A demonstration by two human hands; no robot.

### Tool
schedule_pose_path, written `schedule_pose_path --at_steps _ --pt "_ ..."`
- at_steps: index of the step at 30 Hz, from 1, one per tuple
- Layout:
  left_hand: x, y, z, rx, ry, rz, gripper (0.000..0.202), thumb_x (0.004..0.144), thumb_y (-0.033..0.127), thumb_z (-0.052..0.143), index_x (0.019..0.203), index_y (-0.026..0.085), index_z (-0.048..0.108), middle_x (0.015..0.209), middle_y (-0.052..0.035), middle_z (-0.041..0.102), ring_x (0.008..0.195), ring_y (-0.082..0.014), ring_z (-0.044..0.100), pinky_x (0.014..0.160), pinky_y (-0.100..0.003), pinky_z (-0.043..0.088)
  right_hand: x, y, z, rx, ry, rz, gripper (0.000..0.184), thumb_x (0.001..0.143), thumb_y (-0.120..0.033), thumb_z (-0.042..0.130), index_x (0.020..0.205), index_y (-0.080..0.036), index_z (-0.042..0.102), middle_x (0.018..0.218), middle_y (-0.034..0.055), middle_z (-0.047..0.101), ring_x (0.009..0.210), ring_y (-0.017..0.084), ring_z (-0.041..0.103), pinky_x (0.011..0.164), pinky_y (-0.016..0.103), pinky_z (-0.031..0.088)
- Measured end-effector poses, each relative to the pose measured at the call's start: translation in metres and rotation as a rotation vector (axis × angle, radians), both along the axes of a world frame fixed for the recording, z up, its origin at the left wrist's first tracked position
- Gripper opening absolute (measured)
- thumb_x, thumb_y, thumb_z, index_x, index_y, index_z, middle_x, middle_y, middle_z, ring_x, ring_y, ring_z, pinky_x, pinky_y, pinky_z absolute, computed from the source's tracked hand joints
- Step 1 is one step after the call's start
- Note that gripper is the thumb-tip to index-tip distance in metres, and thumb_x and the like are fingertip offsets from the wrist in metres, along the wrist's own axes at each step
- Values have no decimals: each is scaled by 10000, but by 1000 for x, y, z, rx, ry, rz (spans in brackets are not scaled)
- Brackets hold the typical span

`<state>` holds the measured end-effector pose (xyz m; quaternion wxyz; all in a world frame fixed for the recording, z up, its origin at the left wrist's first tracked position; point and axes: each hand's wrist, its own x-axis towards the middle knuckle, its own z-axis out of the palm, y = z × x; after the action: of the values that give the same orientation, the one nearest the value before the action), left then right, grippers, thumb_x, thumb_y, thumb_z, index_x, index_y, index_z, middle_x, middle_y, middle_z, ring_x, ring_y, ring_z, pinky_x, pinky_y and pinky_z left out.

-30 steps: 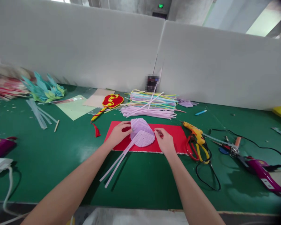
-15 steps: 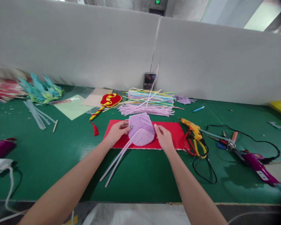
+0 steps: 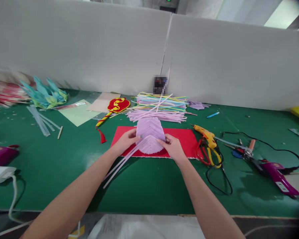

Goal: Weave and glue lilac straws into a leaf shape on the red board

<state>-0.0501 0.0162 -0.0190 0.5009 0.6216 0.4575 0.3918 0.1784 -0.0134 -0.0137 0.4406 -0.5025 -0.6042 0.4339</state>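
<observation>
A lilac woven piece, leaf-shaped and made of folded straws, is held over a red sheet on the green table. My left hand grips its left edge with closed fingers. On its right lower edge, my right hand pinches it too. Two long lilac straw ends trail from the piece down and to the left, above the table.
A pile of coloured straws lies behind the red sheet. A yellow glue gun, pliers and scissors with a black cable lie to the right, with a purple tool beyond. Left: a red-yellow ornament, teal paper pieces, clear strips, a white plug.
Both hands have closed in on the lilac piece and tilted its far edge up off the red sheet. The trailing straw ends have lifted slightly.
</observation>
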Motion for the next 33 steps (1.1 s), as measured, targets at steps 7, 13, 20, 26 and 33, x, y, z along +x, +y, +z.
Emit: schedule_pose_path --at_steps 7,13,20,26,33 --pt "3 -3 2 -42 121 -99 428 667 476 711 947 156 661 947 -56 720 871 -257 660 754 -364 528 -1 -1 -2 -44 33 49 322 715 -473 664 837 -178 626 755 3 645 714 172 585 646 277 475" --pt "4 -4 5 -32 152 -100 406 677 481 696 922 159 662 914 -48 718 837 -247 658 724 -346 521 -2 -4 2 -75 2 99 373 675 -449 715 906 -164 644 809 9 655 772 191 601 691 308 490" --pt "3 -2 4 -19 157 -118 440 707 553 636 905 161 665 923 -56 707 883 -257 642 775 -359 501 -1 -1 -5 -90 112 40 385 662 -434 726 928 -169 641 771 10 682 728 195 631 673 316 514" --pt "3 -2 8 -40 199 -170 397 697 524 636 836 153 648 841 -44 682 796 -223 616 734 -336 484 2 1 -5 -90 137 2 373 663 -433 731 913 -171 639 780 23 704 730 200 649 673 305 514" --pt "3 -3 9 -56 240 -177 356 703 492 626 772 143 614 750 -20 620 705 -175 565 652 -278 445 1 2 -6 -95 143 -6 391 635 -461 753 878 -174 647 774 25 706 717 204 649 663 307 514"
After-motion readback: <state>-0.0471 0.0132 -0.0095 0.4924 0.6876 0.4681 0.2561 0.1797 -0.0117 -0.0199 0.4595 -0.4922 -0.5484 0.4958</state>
